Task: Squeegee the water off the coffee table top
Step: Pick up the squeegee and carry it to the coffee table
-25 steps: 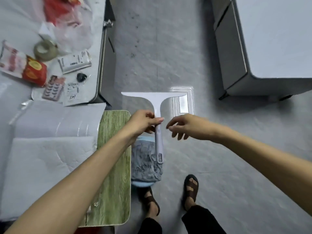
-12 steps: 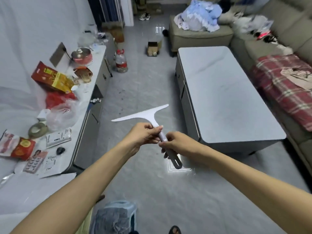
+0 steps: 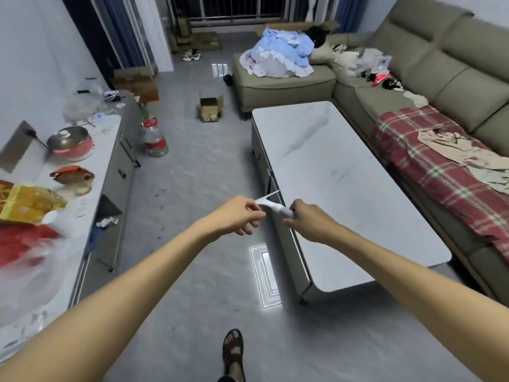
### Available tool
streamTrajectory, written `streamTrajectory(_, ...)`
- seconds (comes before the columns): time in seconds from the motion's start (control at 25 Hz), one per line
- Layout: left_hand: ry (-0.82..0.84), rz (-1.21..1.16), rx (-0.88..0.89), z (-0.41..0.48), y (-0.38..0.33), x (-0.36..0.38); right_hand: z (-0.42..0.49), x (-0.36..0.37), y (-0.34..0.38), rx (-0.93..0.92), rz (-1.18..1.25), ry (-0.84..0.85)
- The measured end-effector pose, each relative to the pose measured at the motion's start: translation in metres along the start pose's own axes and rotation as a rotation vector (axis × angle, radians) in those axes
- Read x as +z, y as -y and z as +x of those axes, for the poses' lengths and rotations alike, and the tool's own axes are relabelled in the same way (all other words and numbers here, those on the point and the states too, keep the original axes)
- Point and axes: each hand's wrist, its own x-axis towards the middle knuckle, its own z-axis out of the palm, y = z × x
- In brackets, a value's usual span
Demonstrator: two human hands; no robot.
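Far left: lidded pot (image 3: 70, 143). Next: water bottle (image 3: 155, 139), upright on the floor (image 3: 192, 175). My left hand (image 3: 237, 216): fingers loosely curled, forefinger at the blade tip; I cannot tell whether it grips. Squeegee (image 3: 271, 205): white, held in the air between my hands, seen against the bench's left edge. My right hand (image 3: 309, 223): closed round the handle. Bench (image 3: 344, 175): pale marbled top. Far right: sofa (image 3: 440, 64).
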Motion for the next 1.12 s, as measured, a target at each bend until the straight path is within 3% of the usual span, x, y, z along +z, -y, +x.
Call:
streamTrajectory(0.28,0.044,0.485,0.229,0.183,-0.085,-0.088,0.148,-0.096,-0.032,0.14,-0.007,-0.018)
streamTrajectory(0.48,0.188,0.813,0.22,0.342,-0.112,-0.12,0.291,-0.135,-0.092,0.258,-0.106,0.127)
streamTrajectory(0.64,0.238,0.848,0.203,0.447,-0.147,-0.156,0.395,-0.184,-0.116,0.3,0.052,0.22)
streamTrajectory(0.84,0.228,0.81,0.278,0.571,-0.191,-0.213,0.508,-0.26,-0.12,0.387,0.179,0.138)
streamTrajectory(1.12,0.415,0.838,0.286,0.759,-0.183,-0.287,0.65,-0.279,-0.122,0.633,0.465,0.118)
